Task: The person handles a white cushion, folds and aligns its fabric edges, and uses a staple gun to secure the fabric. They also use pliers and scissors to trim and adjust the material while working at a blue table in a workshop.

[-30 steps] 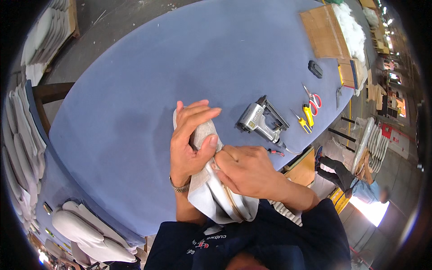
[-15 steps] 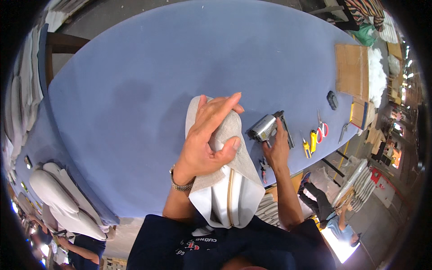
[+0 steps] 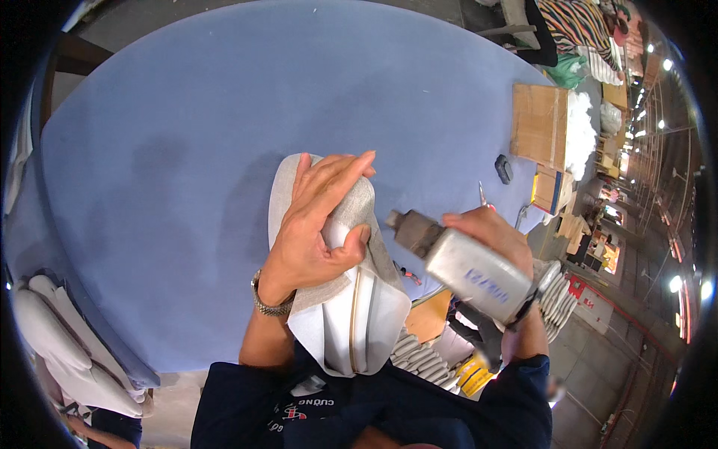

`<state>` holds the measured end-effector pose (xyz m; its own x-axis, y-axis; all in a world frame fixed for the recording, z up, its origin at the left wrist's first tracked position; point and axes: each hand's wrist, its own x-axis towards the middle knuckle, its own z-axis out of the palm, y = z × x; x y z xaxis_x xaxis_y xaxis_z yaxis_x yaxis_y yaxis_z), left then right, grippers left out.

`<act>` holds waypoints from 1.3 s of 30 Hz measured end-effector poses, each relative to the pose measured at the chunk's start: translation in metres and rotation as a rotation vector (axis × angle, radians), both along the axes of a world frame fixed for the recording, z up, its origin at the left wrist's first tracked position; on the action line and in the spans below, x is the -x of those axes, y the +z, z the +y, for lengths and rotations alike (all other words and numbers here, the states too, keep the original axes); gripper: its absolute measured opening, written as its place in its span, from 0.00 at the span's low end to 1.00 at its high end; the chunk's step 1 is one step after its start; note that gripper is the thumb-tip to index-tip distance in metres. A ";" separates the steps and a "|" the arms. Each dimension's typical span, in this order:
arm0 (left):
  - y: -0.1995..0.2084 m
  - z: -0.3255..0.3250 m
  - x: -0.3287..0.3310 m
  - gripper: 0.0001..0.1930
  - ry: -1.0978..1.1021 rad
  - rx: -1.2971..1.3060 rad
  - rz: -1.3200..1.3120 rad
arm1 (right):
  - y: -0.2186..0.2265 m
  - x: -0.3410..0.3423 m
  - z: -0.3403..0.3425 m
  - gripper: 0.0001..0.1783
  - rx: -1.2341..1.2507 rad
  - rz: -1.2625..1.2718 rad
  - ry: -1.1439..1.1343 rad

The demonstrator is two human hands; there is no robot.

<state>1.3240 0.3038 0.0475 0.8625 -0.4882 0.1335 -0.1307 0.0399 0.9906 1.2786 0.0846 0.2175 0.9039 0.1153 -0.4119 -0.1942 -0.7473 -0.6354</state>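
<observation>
My left hand (image 3: 307, 232) is wrapped round a grey fabric-covered padded piece (image 3: 357, 203), tilted upright near my chest. Its fingers lie over the top and the thumb presses on the front. Below the thumb, the piece's white underside shows folds and a tan strip (image 3: 354, 318) running down the middle. To the right, my right hand (image 3: 497, 236) grips a silver and black staple gun (image 3: 475, 277), raised above the table edge. The gun's dark nose points up and left toward the padded piece, with a gap between them. Part of the right hand is hidden behind the gun's body.
A blue-covered table (image 3: 172, 209) spreads ahead. Toward its right side are a small black block (image 3: 503, 169), scissors (image 3: 483, 196) and a cardboard box (image 3: 538, 123) beside white stuffing (image 3: 580, 135). Grey pads (image 3: 67, 322) lie at lower left. A person in stripes (image 3: 576, 30) is at far right.
My right hand has lifted the staple gun off the table and brought it up and nearer to me. The left hand keeps its hold on the padded piece. The view has shifted rightward.
</observation>
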 end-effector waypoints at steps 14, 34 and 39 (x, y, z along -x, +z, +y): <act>-0.011 0.011 -0.003 0.44 0.004 0.142 0.002 | 0.009 -0.026 0.039 0.39 -0.005 0.215 0.136; -0.028 0.002 -0.013 0.46 0.042 0.186 0.076 | -0.009 -0.061 0.031 0.42 0.087 0.356 0.225; -0.025 0.001 -0.015 0.47 0.049 0.131 0.036 | -0.024 -0.053 0.016 0.41 -0.020 0.234 0.176</act>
<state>1.3386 0.3048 0.0229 0.8902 -0.4259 0.1618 -0.1002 0.1635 0.9814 1.3316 0.1009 0.1934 0.7503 0.2715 -0.6028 -0.2059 -0.7705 -0.6033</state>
